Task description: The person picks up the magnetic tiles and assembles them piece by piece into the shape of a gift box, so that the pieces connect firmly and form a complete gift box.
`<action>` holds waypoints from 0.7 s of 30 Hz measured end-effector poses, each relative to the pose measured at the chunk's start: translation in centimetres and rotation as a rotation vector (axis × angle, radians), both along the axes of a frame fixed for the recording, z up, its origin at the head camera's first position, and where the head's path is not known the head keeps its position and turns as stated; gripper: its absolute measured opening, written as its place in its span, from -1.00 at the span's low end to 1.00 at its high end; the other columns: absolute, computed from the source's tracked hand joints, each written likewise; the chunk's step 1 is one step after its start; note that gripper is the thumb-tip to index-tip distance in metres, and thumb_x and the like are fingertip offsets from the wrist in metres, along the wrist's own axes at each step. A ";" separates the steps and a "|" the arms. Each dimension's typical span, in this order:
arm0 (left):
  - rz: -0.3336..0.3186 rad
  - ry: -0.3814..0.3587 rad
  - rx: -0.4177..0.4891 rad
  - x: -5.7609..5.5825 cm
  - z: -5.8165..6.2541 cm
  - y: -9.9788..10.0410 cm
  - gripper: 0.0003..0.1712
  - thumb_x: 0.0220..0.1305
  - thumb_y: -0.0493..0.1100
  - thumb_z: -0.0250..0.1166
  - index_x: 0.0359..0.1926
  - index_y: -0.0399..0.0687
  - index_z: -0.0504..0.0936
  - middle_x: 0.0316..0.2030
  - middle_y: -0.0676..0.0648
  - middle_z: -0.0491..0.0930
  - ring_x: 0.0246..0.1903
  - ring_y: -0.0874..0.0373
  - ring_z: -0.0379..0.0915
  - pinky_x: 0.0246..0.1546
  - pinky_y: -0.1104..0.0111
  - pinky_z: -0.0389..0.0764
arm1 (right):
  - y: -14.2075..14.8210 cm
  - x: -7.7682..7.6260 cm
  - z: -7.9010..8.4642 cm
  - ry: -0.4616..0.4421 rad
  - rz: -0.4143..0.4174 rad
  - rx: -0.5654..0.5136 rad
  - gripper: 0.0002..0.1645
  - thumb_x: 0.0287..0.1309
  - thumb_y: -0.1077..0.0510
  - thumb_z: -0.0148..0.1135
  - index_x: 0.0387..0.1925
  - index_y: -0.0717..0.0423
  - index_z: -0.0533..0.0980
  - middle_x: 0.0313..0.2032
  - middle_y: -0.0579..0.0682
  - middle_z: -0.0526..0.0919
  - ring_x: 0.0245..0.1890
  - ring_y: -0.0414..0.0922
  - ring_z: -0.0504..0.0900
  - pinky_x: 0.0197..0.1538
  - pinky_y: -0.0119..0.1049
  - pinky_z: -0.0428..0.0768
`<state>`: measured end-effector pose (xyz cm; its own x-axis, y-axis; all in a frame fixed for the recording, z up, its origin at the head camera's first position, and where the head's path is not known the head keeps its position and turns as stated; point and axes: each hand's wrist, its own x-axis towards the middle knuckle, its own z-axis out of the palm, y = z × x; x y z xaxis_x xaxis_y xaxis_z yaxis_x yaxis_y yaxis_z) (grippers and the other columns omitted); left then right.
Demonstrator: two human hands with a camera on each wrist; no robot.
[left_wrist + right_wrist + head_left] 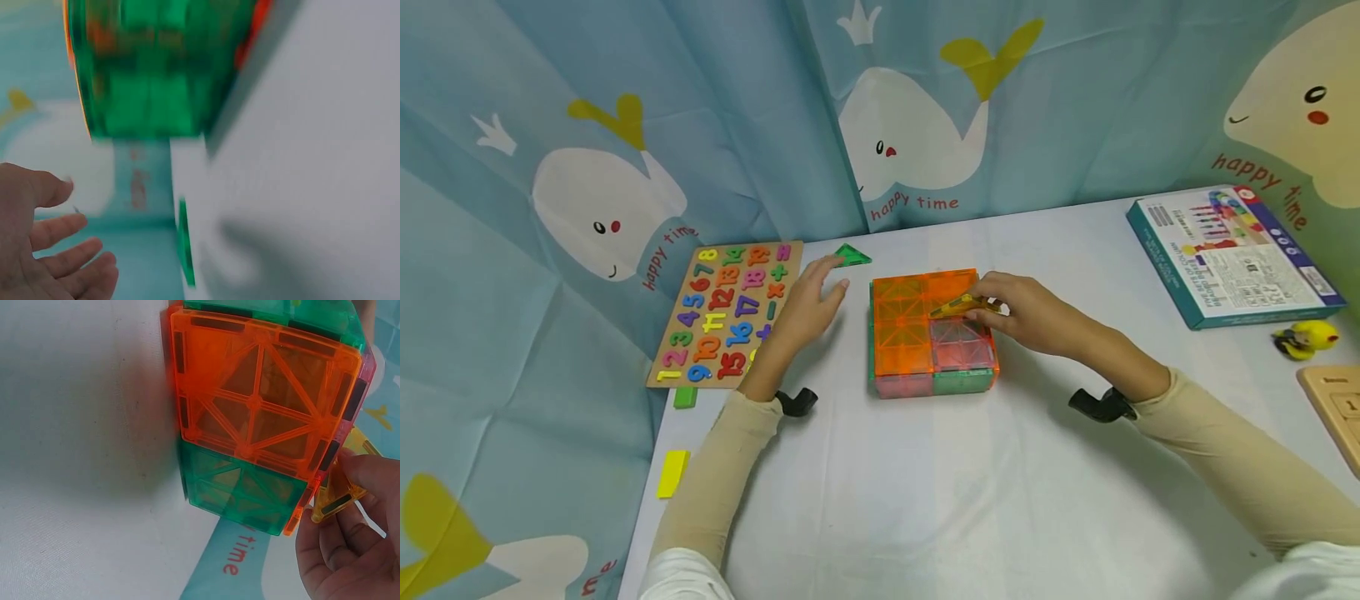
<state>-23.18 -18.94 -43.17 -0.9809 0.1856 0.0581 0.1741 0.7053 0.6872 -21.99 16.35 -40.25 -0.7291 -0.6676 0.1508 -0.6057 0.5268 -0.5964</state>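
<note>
A low box of see-through magnetic tiles (902,335) stands on the table, with orange squares and one purplish square on top and pink, green and orange sides. My right hand (1037,315) pinches a yellow triangular magnetic tile (951,307) just over the box's top; the right wrist view shows this tile (337,505) between thumb and fingers, close to the top edge. To the box's left, my left hand (808,310) holds nothing, its fingers spread loosely. Near its fingertips lies a green triangular tile (853,255), which stands apart from the hand (59,240) in the left wrist view.
A wooden number board (715,317) lies at the left, with a green block (685,397) and a yellow block (673,474) nearer me. At the right are a boxed set (1240,258), a small yellow-headed figure (1305,339) and a wooden board (1333,408). Curtains hang behind.
</note>
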 end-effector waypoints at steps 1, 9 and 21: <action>0.025 -0.014 -0.014 -1.2 0.0 -0.4 -0.41 0.65 -0.04 0.10 0.56 -0.13 0.35 0.55 -0.22 0.28 0.56 -0.13 0.17 0.57 -0.05 0.22 | 0.0 0.0 0.0 -0.001 -0.001 -0.001 -0.90 0.39 0.26 0.38 -0.11 0.06 0.66 -0.22 -0.12 0.65 -0.13 -0.13 0.65 -0.02 -0.11 0.68; 0.055 -0.195 -0.184 -8.0 -0.4 -1.1 -0.28 0.63 -0.03 0.14 0.62 -0.23 0.19 0.59 -0.35 0.10 0.59 -0.23 0.03 0.57 -0.08 0.18 | 0.0 0.2 0.0 -0.010 -0.001 -0.007 -0.95 0.42 0.24 0.36 -0.14 0.07 0.63 -0.24 -0.12 0.62 -0.11 -0.13 0.65 -0.01 -0.11 0.69; 0.090 -0.190 -0.397 -10.5 -3.4 0.6 -0.30 0.59 0.04 0.24 0.51 -0.30 0.38 0.43 -0.37 0.28 0.32 -0.22 0.21 0.29 0.04 0.42 | 0.2 0.2 0.1 -0.042 -0.016 0.000 -0.96 0.47 0.17 0.32 -0.14 0.05 0.64 -0.22 -0.12 0.63 -0.10 -0.14 0.66 0.00 -0.14 0.69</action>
